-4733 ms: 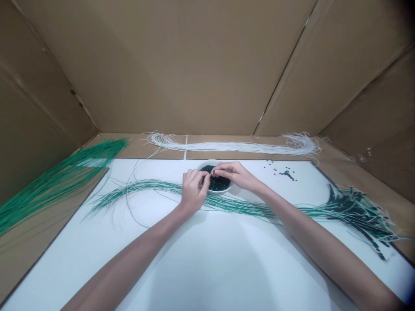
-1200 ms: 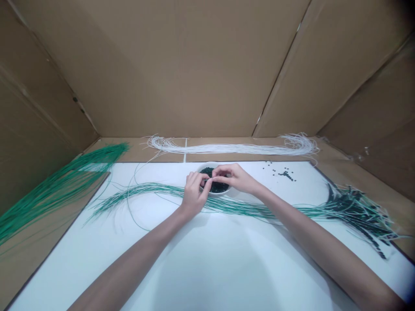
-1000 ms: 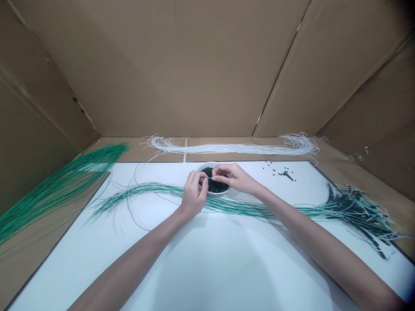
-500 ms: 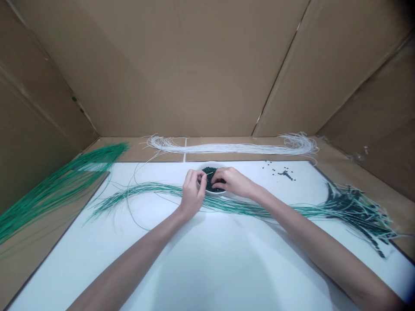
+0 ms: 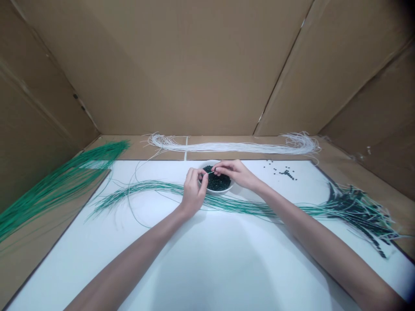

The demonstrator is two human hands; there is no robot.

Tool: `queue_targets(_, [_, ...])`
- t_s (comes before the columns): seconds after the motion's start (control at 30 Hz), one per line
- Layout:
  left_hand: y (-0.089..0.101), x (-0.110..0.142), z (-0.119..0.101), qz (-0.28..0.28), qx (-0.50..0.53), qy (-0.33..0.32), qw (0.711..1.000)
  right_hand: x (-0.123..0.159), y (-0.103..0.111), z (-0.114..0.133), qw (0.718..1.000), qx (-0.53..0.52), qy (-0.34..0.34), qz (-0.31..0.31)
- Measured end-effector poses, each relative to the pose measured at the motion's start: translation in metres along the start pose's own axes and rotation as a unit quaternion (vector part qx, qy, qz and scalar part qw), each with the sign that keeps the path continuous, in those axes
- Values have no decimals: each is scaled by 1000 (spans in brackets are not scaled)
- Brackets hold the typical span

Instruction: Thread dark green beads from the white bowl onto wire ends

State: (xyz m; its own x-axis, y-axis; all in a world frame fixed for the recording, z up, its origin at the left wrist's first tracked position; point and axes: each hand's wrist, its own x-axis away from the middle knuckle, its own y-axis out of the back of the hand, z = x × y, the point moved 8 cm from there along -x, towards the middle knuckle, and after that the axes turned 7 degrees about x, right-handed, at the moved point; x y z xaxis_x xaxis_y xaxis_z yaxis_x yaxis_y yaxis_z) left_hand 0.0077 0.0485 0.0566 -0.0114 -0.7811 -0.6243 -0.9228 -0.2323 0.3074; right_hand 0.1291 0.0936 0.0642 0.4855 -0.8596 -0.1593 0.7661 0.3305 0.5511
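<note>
A white bowl [image 5: 232,186] full of small dark beads [image 5: 218,181] stands on the white board, between my hands. At its left side my left hand [image 5: 194,188] pinches a thin string [image 5: 210,172], whose tip sticks out to the right over the beads. My right hand [image 5: 238,172] is above the bowl's far right rim, thumb and forefinger pinched at the string's tip. What sits between those fingertips looks like a dark bead, too small to be sure. A bundle of green strings [image 5: 240,206] passes in front of the bowl, under my forearms.
Dark beads threaded on strings [image 5: 359,214] lie at the bundle's right end. Loose beads [image 5: 286,172] are scattered right of the bowl. White strings [image 5: 227,147] lie along the back, more green strings [image 5: 65,181] at the left. Cardboard walls [image 5: 207,69] enclose the board [image 5: 207,259].
My right hand has risen out of the beads to the string's tip, uncovering more of the bowl. My left hand has stayed nearly in place with the string.
</note>
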Motion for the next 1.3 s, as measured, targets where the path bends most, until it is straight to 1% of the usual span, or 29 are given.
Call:
queue_targets(0.23, [-1,0,-1,5,1,-4,1000,0,-1,-2,1000,-24,-5,2])
queue_targets(0.9, [-1,0,-2,10,-6,0,1000,1,-1,-2,999,-44,-1,13])
queue_targets(1.3, [-5,2,-1,28,-18,-5,999,1,-5,-1,1000,-4,3,16])
